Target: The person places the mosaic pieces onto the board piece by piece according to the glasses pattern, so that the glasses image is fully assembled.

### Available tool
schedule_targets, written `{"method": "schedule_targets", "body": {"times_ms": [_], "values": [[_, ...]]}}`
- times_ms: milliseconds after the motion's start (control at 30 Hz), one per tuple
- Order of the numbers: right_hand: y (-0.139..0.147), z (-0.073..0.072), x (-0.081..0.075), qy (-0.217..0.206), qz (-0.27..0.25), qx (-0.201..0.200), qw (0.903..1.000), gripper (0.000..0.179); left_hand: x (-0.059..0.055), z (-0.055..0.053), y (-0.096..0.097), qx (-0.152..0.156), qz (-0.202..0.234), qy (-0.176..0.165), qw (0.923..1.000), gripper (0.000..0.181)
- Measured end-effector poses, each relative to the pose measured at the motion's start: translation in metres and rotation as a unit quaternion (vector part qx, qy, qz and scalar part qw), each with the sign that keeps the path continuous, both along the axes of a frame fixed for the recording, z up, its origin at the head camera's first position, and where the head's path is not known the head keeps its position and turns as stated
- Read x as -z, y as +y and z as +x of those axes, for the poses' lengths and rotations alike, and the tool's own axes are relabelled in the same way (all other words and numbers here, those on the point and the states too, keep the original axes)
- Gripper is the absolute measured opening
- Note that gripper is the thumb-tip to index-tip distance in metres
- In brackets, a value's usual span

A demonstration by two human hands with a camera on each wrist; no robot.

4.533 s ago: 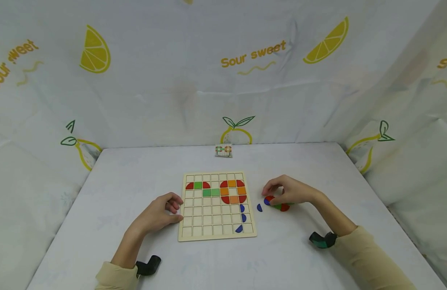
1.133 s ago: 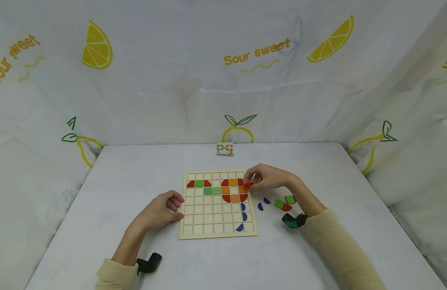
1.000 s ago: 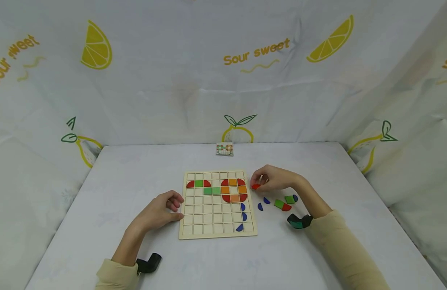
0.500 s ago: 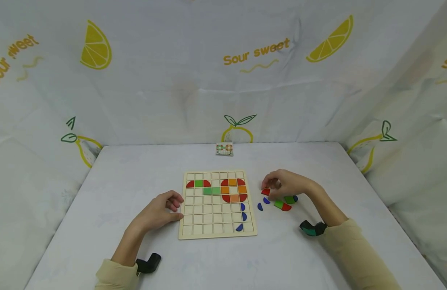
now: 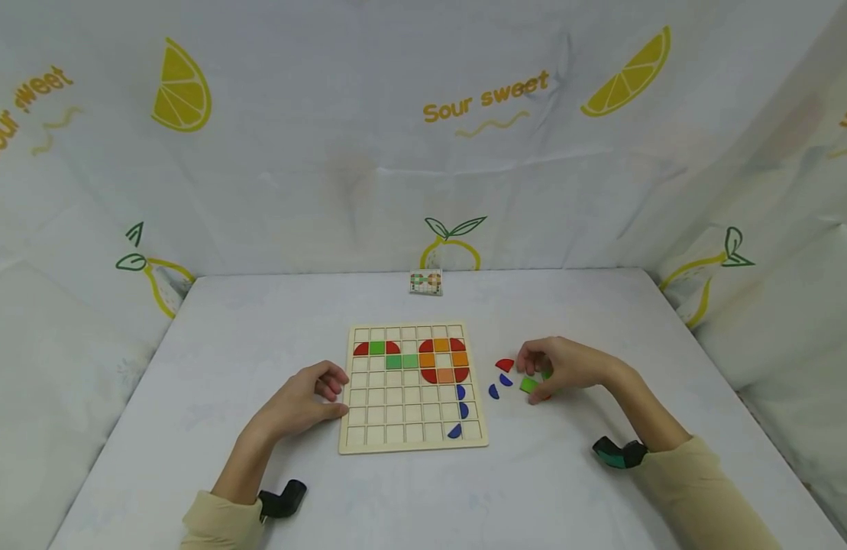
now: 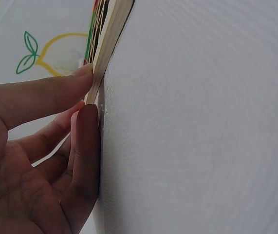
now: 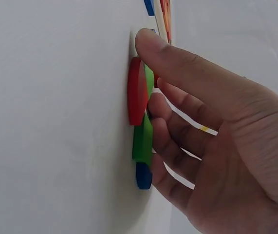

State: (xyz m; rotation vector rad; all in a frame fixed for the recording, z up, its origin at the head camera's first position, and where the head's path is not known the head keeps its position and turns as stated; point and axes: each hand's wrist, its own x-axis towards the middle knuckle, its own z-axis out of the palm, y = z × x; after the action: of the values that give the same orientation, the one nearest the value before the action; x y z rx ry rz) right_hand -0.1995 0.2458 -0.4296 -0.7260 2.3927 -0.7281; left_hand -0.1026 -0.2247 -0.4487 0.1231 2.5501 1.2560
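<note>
At the left edge of a pale wooden grid board [image 5: 412, 449], my left hand [image 5: 302, 401] touches the rim with thumb and fingertips, spread apart along it. Red, green, orange and blue tiles sit on the board's squares. To the board's right, my right hand [image 5: 564, 364] hovers low over loose tiles, its fingers loosely bent. In the right wrist view the thumb is beside a red curved tile [image 7: 137, 92], with a green tile [image 7: 142, 141] and a blue tile [image 7: 143, 176] near the fingers. Part of this group is hidden by the hand in the head view.
A loose red quarter-round tile [image 5: 505, 365] and two blue half-round tiles, one a small blue half-round [image 5: 494, 392], lie between board and right hand. A small pattern card [image 5: 425, 283] stands at the table's back edge, before a printed curtain [image 5: 292, 191].
My right hand first carried a red tile to the board's upper right, then drew back, set it down by the blue tiles and moved right over the others. The left hand stays put.
</note>
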Motion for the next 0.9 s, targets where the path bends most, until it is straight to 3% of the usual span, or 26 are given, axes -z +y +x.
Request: {"method": "schedule_targets", "body": {"times_ms": [500, 900], "values": [[0.0085, 0.0033, 0.0039, -0.004, -0.036, -0.003, 0.9993, 0.026, 0.0006, -0.0008, 0.0, 0.001, 0.001, -0.001, 1.0, 0.038], [0.0004, -0.0009, 0.0042, 0.046, -0.07, -0.027, 0.9961, 0.024, 0.0037, -0.0019, -0.0014, 0.002, -0.002, 0.005, 1.0, 0.038]]}}
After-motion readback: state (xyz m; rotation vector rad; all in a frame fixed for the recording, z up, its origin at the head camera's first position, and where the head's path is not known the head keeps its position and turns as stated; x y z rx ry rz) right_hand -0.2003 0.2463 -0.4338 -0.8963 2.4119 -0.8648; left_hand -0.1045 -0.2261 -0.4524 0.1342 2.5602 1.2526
